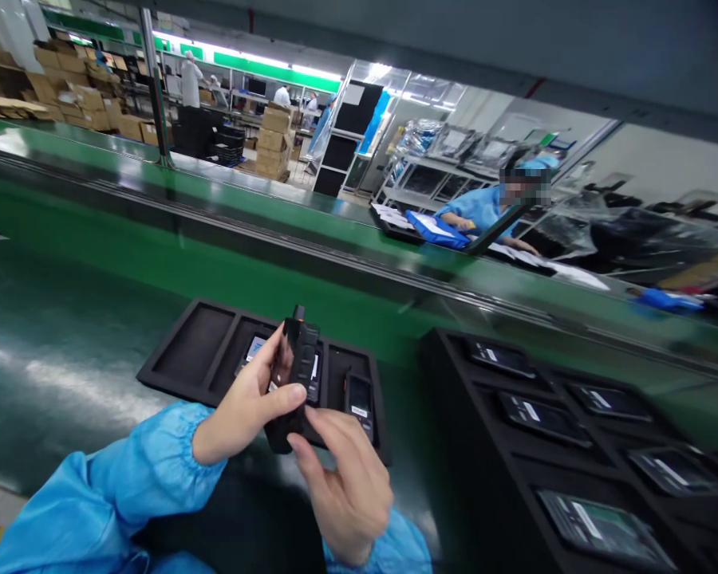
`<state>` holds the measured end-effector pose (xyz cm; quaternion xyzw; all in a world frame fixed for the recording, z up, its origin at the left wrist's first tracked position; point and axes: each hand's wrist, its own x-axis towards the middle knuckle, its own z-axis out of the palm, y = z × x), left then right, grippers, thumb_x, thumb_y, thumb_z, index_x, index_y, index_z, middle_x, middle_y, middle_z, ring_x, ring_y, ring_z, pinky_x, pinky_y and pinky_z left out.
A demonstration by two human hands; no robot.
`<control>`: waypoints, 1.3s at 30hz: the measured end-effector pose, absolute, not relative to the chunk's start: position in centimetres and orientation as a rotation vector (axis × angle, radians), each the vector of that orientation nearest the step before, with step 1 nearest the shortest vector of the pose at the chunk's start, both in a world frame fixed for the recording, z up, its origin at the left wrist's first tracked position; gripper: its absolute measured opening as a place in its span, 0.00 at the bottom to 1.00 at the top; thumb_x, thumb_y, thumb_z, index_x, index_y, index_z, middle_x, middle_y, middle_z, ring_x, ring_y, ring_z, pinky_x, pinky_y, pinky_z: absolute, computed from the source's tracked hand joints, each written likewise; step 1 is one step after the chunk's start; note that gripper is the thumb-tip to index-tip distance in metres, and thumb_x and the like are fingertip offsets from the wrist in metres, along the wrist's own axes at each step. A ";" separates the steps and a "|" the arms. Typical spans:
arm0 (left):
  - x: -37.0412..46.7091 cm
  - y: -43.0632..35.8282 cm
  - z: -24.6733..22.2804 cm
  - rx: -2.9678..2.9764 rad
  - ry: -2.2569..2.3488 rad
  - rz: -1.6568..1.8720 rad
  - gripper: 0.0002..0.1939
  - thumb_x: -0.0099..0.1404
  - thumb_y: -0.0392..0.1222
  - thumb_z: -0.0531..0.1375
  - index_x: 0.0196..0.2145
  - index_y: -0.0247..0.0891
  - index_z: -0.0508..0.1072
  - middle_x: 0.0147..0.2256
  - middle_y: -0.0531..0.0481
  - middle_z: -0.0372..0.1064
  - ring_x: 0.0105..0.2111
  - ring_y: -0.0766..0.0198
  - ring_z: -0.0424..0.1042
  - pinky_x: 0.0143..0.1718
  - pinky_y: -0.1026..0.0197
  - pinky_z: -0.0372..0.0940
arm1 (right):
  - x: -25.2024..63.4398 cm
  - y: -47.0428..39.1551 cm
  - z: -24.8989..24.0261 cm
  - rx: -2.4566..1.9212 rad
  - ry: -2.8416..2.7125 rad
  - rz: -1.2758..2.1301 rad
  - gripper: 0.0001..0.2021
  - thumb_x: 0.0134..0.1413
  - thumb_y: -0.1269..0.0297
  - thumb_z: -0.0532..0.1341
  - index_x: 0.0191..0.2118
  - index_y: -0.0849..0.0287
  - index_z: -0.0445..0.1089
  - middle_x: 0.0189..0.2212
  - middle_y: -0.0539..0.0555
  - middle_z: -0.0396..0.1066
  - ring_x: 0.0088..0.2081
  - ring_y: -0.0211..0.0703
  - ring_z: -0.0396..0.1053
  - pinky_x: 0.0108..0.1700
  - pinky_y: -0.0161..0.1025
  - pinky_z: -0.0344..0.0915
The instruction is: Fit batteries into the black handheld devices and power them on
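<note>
My left hand [251, 399] is wrapped around a black handheld radio [303, 359] with a stubby antenna. The radio is held upright and edge-on, its glossy screen side towards the left palm and its side buttons facing me. My right hand [350, 478] is at the radio's lower end, thumb and forefinger apart; whether the fingertips touch it I cannot tell. Behind the hands lies a black foam tray [195, 347] with compartments. Its right compartment holds another radio [359, 399], and more devices in the middle are partly hidden by my hands.
At right stands a stack of black foam trays [455, 422] holding several screened devices [544, 418]. A raised metal rail [227, 239] runs along the back of the green bench [65, 319]. Beyond it a co-worker in a blue smock [479, 206] handles papers.
</note>
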<state>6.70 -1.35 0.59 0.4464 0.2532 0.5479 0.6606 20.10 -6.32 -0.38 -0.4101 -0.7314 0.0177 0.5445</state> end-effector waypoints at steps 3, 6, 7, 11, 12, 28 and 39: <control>6.4 -2.4 -0.3 0.997 0.602 1.225 0.41 0.55 0.49 0.67 0.62 0.46 0.56 0.54 0.46 0.64 0.53 0.52 0.65 0.54 0.54 0.61 | 20.4 -7.0 -0.4 -0.944 -1.687 0.118 0.12 0.54 0.73 0.63 0.43 0.52 0.71 0.31 0.51 0.74 0.32 0.44 0.72 0.31 0.41 0.73; 5.5 -3.7 -2.1 0.950 0.704 1.194 0.42 0.54 0.49 0.67 0.63 0.48 0.54 0.56 0.47 0.62 0.56 0.52 0.62 0.57 0.54 0.59 | 20.4 -8.0 -1.6 -0.940 -1.664 0.212 0.11 0.53 0.75 0.62 0.40 0.53 0.71 0.29 0.49 0.73 0.29 0.42 0.72 0.29 0.39 0.72; 5.3 -4.2 -2.8 0.918 0.751 1.178 0.42 0.54 0.50 0.67 0.62 0.49 0.54 0.56 0.48 0.62 0.57 0.52 0.60 0.59 0.54 0.57 | 20.3 -8.3 -2.2 -0.946 -1.656 0.236 0.11 0.54 0.74 0.61 0.41 0.52 0.71 0.29 0.49 0.73 0.28 0.41 0.71 0.28 0.38 0.72; 4.9 -5.4 -5.0 0.774 0.871 1.162 0.33 0.57 0.51 0.65 0.58 0.49 0.60 0.59 0.50 0.59 0.60 0.53 0.57 0.62 0.54 0.53 | 19.2 -9.2 -4.6 -0.999 -1.609 0.261 0.10 0.58 0.70 0.59 0.44 0.51 0.71 0.31 0.49 0.74 0.29 0.43 0.72 0.31 0.39 0.73; 5.1 -5.4 -5.3 0.747 0.870 1.183 0.32 0.58 0.51 0.64 0.58 0.48 0.61 0.59 0.49 0.59 0.60 0.53 0.57 0.61 0.53 0.55 | 18.8 -9.2 -5.0 -1.015 -1.606 0.256 0.11 0.58 0.69 0.59 0.46 0.51 0.71 0.32 0.49 0.74 0.31 0.44 0.73 0.32 0.40 0.74; 5.1 -6.4 -6.0 0.714 0.786 1.288 0.33 0.61 0.45 0.63 0.60 0.45 0.55 0.62 0.48 0.54 0.62 0.57 0.53 0.61 0.59 0.54 | 17.2 -9.4 -7.4 -1.041 -1.618 0.433 0.16 0.57 0.71 0.60 0.50 0.49 0.70 0.50 0.56 0.69 0.50 0.51 0.67 0.49 0.52 0.70; 4.6 -7.0 -5.7 0.778 0.739 1.343 0.39 0.61 0.46 0.63 0.64 0.46 0.47 0.63 0.43 0.52 0.60 0.52 0.59 0.61 0.53 0.57 | 17.0 -9.3 -7.2 -0.981 -1.303 1.337 0.24 0.59 0.54 0.59 0.60 0.41 0.58 0.63 0.48 0.56 0.64 0.50 0.51 0.64 0.52 0.52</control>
